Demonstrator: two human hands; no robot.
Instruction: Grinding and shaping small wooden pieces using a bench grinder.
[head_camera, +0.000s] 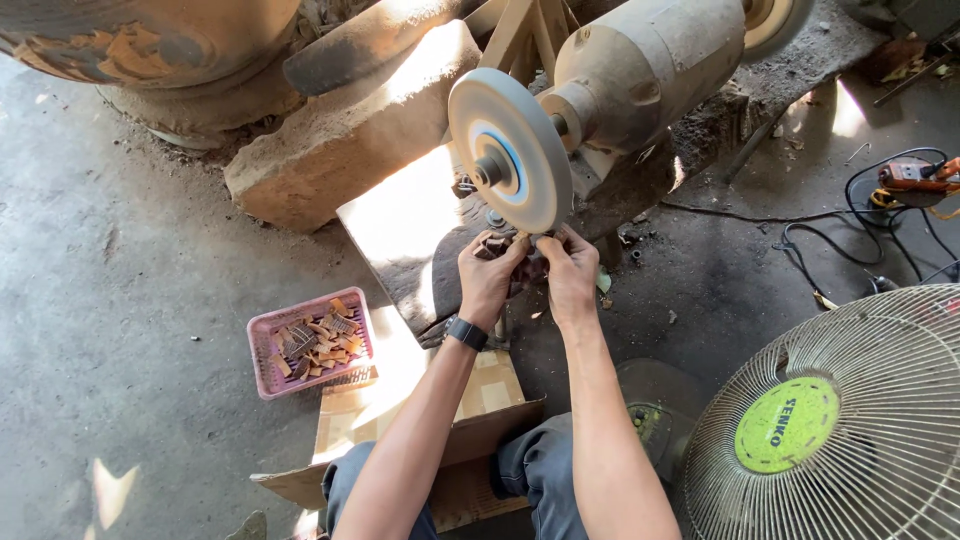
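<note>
Both hands pinch one small brown piece (497, 245) under the buffing wheel (510, 148): left hand (490, 275) and right hand (570, 275) should press lightly, fingertips clear of the rim.

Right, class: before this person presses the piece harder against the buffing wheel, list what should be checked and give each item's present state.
1. Both hands grip the small brown piece: left hand, right hand: ok.
2. Piece sits at the lower edge of the buffing wheel: ok.
3. Fingers well away from the wheel: not ok, close beneath it.
4. Wheel spinning: cannot tell.
5. Pink basket of pieces near the left hand: ok.
</note>
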